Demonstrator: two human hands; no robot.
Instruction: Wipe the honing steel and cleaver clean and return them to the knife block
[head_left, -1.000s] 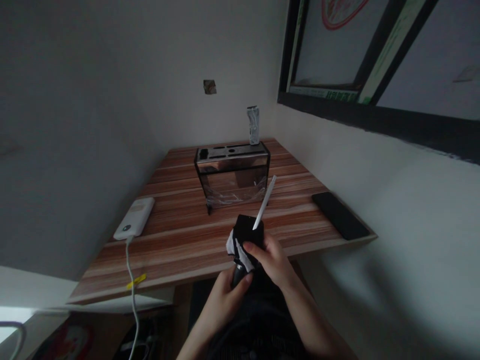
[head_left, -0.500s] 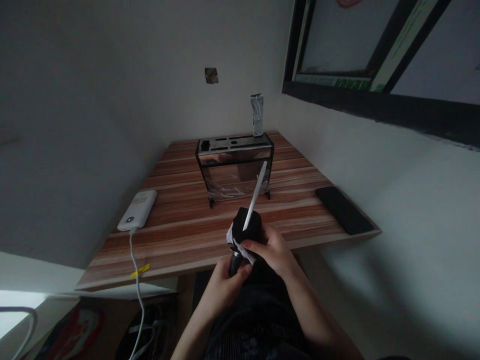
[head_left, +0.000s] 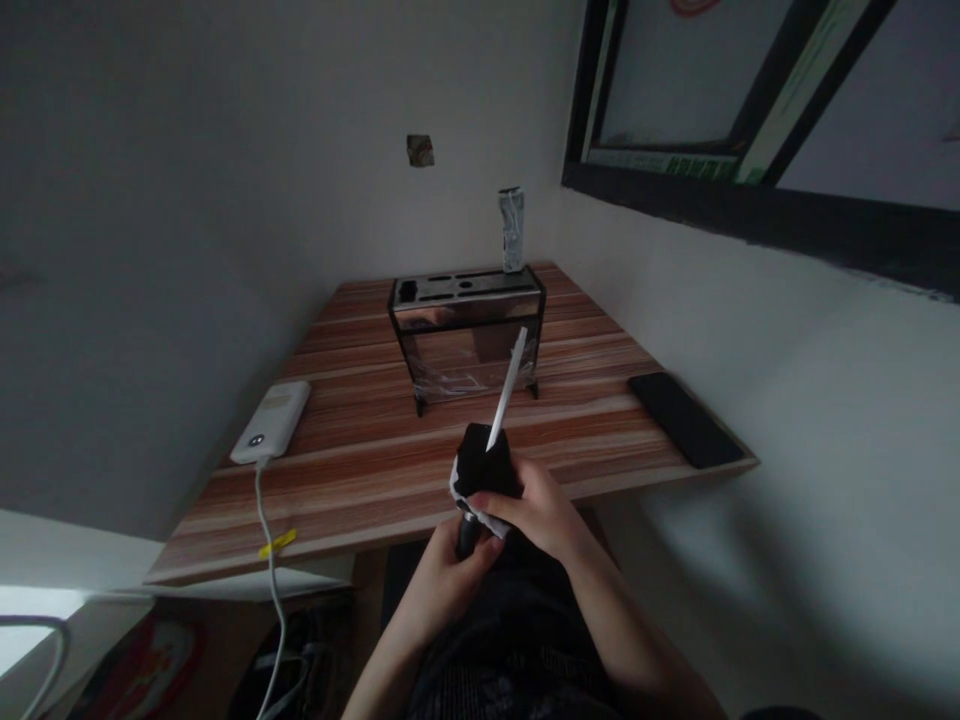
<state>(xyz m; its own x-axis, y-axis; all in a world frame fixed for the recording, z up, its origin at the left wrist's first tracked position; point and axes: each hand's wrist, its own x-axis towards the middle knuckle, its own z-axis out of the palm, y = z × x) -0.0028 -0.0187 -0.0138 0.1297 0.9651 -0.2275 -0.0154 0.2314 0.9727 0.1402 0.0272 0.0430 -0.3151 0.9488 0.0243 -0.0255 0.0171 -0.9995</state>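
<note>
A: Surface (head_left: 360, 490) below, rack (head_left: 465, 318) standing on it, and held on the rack's near side, the knife (head_left: 510, 380), blade (head_left: 501, 410) angled toward it!
B: Left hand (head_left: 446, 570) curled round the handle (head_left: 468, 538), right hand (head_left: 544, 510) pinching black cloth (head_left: 480, 465) about the blade.
A: Where's the danger?
B: Should the cloth bunch or slip, the right hand could meet an edge; a slack left grip might drop the knife short of the rack.

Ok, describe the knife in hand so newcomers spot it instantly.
By the near edge of the striped table, in front of the black-framed stand, the left hand holds a dark handle and the right hand a black cloth. The knife is that handle plus the slim pale blade slanting up past the cloth, unlike the flat black slab at right.
</note>
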